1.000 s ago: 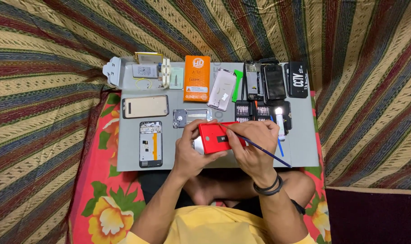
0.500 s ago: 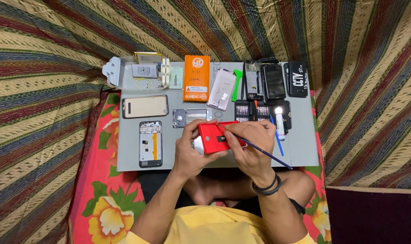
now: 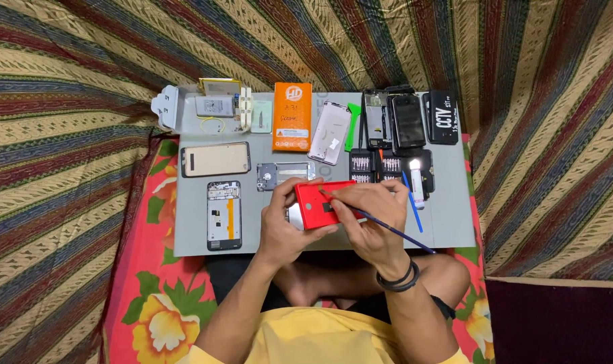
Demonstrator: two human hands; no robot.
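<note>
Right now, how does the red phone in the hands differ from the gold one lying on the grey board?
The red phone is bright red; the gold phone is pale gold. The red phone is held off the board in the left hand, while the right hand puts a thin blue tool to it; the gold phone lies flat and untouched on the grey board. Both are slim rectangles turned back-side up.

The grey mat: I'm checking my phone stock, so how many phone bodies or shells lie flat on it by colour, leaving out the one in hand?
On the grey mat, apart from the red phone held by the left hand:
Gold: 1, gold phone
Silver: 1, silver back cover
Black: 3, open frame, opened phone, black phone
Total: 5
</note>
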